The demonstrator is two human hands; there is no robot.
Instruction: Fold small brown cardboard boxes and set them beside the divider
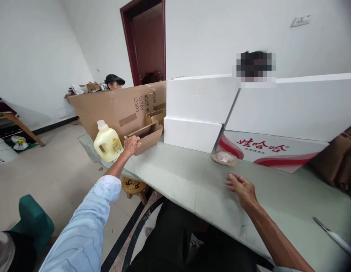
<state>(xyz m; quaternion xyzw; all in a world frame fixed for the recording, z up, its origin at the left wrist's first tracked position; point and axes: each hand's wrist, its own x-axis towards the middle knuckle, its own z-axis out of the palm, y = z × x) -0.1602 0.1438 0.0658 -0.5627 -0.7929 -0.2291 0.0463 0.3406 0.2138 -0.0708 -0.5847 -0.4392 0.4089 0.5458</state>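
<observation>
My left hand [132, 145] reaches far out and pinches the near rim of a small open cardboard box [149, 140] on the table. Right beside that hand stands a pale yellow jug [109, 142] with a handle and a capped top. Over the table, my right hand [241, 189] is open, its fingers loosely stretched and nothing between them. Just beyond its fingertips lies a small clear plastic packet [225, 158] with whitish contents I cannot make out.
White foam panels [194, 134] and a red-and-white printed carton [270, 149] wall off the far side of the table [189, 177]. A large cardboard sheet [104, 105] stands at left. A knife-like tool [333, 236] lies at right. Two people sit beyond; a stool [133, 185] is below.
</observation>
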